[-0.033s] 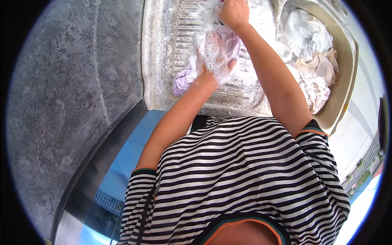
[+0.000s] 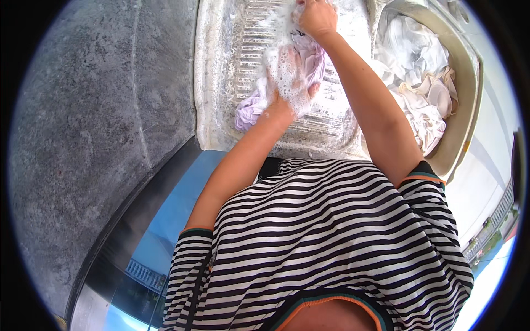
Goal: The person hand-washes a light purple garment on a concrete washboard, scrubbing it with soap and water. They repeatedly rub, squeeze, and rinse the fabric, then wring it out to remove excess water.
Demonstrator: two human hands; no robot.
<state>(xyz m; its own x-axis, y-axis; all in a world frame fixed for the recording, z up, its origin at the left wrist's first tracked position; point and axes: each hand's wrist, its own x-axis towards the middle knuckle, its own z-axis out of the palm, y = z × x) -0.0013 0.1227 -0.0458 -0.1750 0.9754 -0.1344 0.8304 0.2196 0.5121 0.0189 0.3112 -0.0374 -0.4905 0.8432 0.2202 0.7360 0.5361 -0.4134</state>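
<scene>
Nearest: my striped shirt [image 2: 326, 220], this side of the ribbed washboard [image 2: 254, 60]. Lilac cloth [image 2: 313, 62] lies bunched on the washboard, running from its near part toward its far end. My left grip [image 2: 289, 77], foam-covered, lies wide on the cloth, thumb out to the side. Dark grey slab [image 2: 99, 110] left of the washboard. Basin [image 2: 469, 105] right of it, holding a heap of white and beige clothes [image 2: 419, 49]. Farthest: my right grip [image 2: 317, 16], fingers curled at the washboard's far end, by suds; can't tell what it holds.
</scene>
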